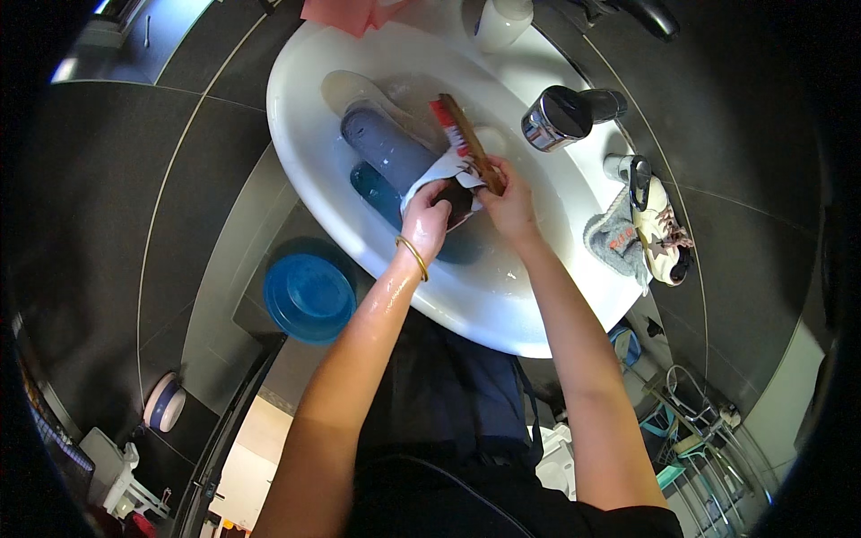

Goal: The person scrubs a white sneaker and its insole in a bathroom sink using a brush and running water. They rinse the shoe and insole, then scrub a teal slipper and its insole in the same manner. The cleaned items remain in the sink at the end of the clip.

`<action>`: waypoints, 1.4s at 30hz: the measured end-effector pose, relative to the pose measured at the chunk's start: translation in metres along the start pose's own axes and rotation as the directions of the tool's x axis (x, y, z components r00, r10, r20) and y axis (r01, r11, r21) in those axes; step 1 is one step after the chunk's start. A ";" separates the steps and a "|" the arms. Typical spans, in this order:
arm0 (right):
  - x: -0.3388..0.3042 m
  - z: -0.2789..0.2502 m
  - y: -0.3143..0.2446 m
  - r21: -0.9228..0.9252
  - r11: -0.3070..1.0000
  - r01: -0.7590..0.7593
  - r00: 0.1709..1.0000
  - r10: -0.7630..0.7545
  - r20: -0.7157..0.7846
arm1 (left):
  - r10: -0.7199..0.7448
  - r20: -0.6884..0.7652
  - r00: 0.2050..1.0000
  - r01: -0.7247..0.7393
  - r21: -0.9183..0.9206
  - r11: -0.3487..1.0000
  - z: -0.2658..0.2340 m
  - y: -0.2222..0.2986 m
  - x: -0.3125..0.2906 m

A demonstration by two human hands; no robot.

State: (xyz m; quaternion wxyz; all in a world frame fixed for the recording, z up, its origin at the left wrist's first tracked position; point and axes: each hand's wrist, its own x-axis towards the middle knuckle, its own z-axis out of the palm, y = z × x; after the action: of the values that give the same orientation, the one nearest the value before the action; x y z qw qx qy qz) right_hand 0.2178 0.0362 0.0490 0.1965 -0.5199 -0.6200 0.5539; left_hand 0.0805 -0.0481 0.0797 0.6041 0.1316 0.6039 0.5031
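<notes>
Over the white washbasin, my left hand is closed on a white shoe with a dark opening. My right hand grips a wooden brush with red and white bristles, and its fingers also meet the shoe's edge. The bristles are close to the shoe's white upper; whether they press on it I cannot tell. Beyond my left hand, a long grey sole-shaped piece lies in the basin, partly hidden by the shoe. Beside it are a pale rounded piece and a teal piece, in cloudy water.
A chrome tap stands on the basin's right side, near a white bottle. On the right rim rest a grey cloth and a cream lace-up shoe. Left below the basin stands a blue tub. A metal rack is lower right.
</notes>
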 end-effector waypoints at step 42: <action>-0.073 0.005 -0.036 -0.305 0.943 -0.137 0.987 0.103 -0.123 | 0.168 -0.100 0.981 -0.157 0.116 0.981 0.038 -0.059 0.010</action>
State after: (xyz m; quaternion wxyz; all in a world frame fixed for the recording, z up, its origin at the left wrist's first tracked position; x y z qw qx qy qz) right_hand 0.2262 -0.0233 0.1036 0.1101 -0.6096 -0.6557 0.4317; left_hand 0.1371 -0.0508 0.0378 0.5191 0.1850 0.6494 0.5241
